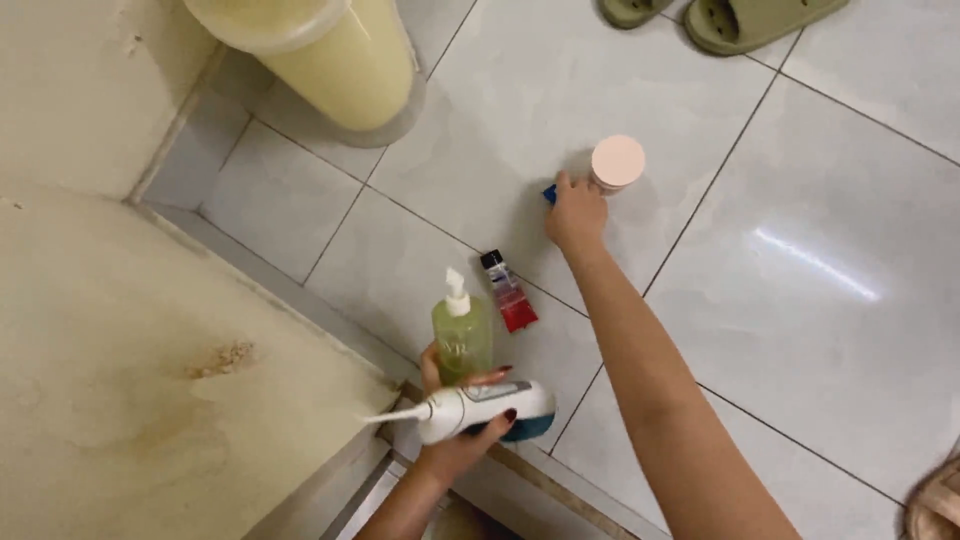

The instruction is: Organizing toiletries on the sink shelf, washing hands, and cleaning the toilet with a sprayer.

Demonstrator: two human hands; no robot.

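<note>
Left hand (462, 425) grips a white oral irrigator (480, 408) and green pump bottle (462, 335) at six o'clock; right hand (575, 215) closes on a small blue item (549, 194) beside the pink-lidded jar (617, 163) at twelve on the floor (800, 250); a red tube (509, 293) lies between.

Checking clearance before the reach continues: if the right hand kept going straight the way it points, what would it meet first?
The right hand already touches a small blue object; just beyond sits the round pink-lidded jar, probably next.
</note>
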